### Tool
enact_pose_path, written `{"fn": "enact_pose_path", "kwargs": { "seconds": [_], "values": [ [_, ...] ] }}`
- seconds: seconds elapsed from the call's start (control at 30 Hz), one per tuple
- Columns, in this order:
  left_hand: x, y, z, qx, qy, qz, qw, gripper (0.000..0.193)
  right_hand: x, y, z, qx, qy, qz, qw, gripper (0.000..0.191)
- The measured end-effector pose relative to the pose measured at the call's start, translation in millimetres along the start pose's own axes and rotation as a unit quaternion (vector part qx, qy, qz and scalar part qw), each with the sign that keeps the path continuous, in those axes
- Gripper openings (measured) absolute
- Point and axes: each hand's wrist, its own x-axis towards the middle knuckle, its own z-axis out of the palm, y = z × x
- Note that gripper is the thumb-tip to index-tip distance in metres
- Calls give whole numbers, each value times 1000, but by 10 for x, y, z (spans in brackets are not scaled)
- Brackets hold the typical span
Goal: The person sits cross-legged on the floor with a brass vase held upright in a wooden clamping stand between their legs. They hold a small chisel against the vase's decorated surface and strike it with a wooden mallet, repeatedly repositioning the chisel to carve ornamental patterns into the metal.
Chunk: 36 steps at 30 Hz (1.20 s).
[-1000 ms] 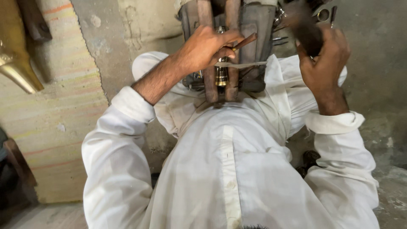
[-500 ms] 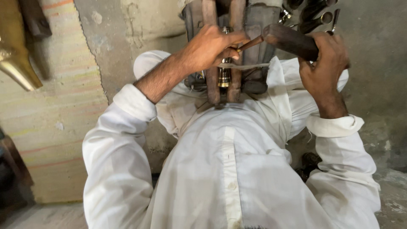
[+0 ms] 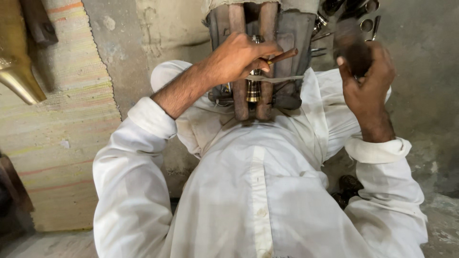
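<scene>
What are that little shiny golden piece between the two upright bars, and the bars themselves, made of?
The small golden turned piece looks like polished brass: yellow, with bright glints. The two brown upright bars look like worn wood or rusty iron; their dull, matte surface leaves that open.

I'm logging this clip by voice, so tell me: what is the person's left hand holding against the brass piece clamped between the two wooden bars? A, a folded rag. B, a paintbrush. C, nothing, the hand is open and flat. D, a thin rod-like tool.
D: the left hand is closed around a thin rod-like tool whose end sticks out past the fingers, just above the brass piece held between the wooden bars.
</scene>
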Motion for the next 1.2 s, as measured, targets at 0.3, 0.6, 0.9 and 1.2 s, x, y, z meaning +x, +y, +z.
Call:
{"fn": "enact_pose_path", "kwargs": {
  "seconds": [0.3,0.6,0.9,1.2],
  "values": [
    [-69,-34,-1,2,3,3,1000,35,15,-135,-108,-53,-6,-21,998,27],
    [-115,-40,-13,0,-15,26,1000,34,-116,-9,-119,-49,12,-38,998,30],
    [-171,-50,-54,5,-1,81,997,44,-206,-30,-100,-115,10,-42,992,23],
    [-531,-38,-100,-117,173,-118,971,27,-128,-269,146,139,-93,81,983,29]
  ]
}}
